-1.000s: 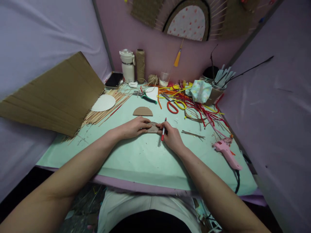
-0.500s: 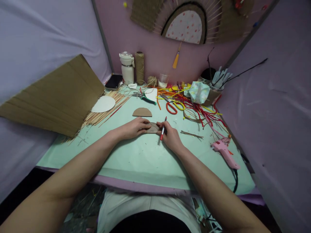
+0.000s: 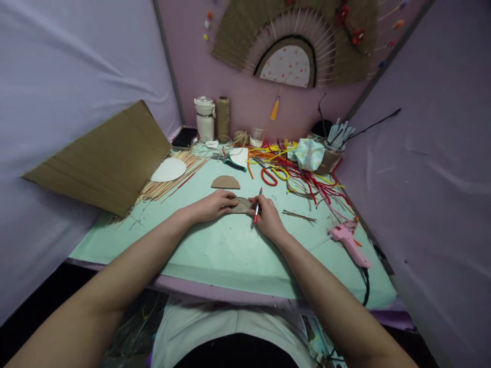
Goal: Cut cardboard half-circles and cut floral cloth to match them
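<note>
At centre, protractor (image 3: 242,205) (half-round).

Left forearm (image 3: 148,258) and right forearm (image 3: 318,273) bare, angling inward. Left hand (image 3: 215,206) palm-down, curled; right hand (image 3: 268,217) pinched, near it.

The pen (image 3: 256,216) in the right hand (image 3: 269,215) is red at both ends and pale between. The protractor (image 3: 242,206), between that hand and the left hand (image 3: 214,206), is greyish tan with dark markings along its arc. Just beyond the left hand, the half-disc (image 3: 225,182) is tan; the surface (image 3: 226,250) beneath both hands is pale mint. Right of the right hand, the glue gun (image 3: 350,243) is pink, its cord (image 3: 366,289) black.
</note>
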Demonstrator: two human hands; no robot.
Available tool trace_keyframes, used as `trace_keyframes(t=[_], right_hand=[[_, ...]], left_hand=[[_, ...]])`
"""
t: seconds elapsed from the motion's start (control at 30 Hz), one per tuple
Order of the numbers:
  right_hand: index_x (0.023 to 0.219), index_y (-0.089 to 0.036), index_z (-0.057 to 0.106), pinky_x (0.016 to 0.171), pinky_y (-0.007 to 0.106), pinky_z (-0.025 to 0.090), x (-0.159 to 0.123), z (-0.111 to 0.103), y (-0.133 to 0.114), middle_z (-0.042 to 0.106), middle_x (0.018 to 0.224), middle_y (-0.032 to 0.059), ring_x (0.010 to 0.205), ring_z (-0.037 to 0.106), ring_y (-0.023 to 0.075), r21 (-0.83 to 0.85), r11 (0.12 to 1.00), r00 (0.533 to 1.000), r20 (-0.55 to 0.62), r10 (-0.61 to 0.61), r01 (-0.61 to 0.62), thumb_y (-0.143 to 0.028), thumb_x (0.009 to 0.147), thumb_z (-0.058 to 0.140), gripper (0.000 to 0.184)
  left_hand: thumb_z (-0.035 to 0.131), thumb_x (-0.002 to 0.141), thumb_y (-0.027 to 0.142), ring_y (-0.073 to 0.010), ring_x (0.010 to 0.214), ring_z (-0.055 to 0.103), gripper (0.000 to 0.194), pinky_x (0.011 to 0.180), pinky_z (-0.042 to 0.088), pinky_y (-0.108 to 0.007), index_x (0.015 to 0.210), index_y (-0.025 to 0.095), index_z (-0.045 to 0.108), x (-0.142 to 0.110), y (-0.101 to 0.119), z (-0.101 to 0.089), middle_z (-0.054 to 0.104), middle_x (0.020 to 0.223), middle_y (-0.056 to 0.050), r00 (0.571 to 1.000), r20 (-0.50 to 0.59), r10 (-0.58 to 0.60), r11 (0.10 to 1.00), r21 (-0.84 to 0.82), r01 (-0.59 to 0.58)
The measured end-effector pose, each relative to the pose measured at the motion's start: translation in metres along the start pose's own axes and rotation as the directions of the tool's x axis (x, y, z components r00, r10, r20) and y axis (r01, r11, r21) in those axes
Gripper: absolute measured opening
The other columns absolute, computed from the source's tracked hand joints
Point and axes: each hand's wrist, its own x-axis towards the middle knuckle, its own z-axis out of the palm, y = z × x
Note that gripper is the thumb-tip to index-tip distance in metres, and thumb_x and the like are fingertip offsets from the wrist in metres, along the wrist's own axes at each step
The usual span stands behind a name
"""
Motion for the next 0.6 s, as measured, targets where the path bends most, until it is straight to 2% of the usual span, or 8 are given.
trace_keyframes(t=[0.13,0.3,0.6], right_hand=[[0.093,-0.024,0.05,0.081,0.035,0.043,0.0008,0.0001,0.0007,0.065,0.103,0.0051,0.095,0.052,0.0233,-0.02,1.0,1.0,-0.002,-0.016,0.016,-0.021,0.08,0.062,0.018],[0.093,-0.024,0.05,0.079,0.033,0.042,0.0014,0.0008,0.0016,0.065,0.099,0.0041,0.092,0.052,0.0224,-0.026,0.999,1.0,-0.013,-0.019,0.019,-0.018,0.079,0.063,0.019],[0.09,-0.023,0.049,0.077,0.032,0.04,0.0032,0.0008,0.0027,0.067,0.1,0.0038,0.088,0.052,0.0219,-0.023,1.0,1.0,-0.017,-0.005,0.004,-0.016,0.077,0.063,0.02]], left_hand=[[0.05,0.092,0.025,-0.0252,0.108,0.056,0.028,0.093,0.045,-0.038,0.111,0.017,0.069,-0.0013,0.0013,-0.0001,0.058,0.118,-0.015,0.999,-0.022,-0.041,0.999,0.003,0.041],[0.052,0.092,0.026,-0.0236,0.102,0.057,0.026,0.09,0.045,-0.036,0.109,0.018,0.069,-0.0005,0.0038,-0.0012,0.061,0.111,-0.013,1.0,-0.014,-0.022,1.0,-0.02,0.022],[0.05,0.093,0.029,-0.0228,0.099,0.057,0.027,0.088,0.044,-0.035,0.108,0.017,0.07,0.0001,0.0042,-0.0004,0.062,0.109,-0.013,0.999,-0.021,-0.035,0.999,-0.029,0.035]])
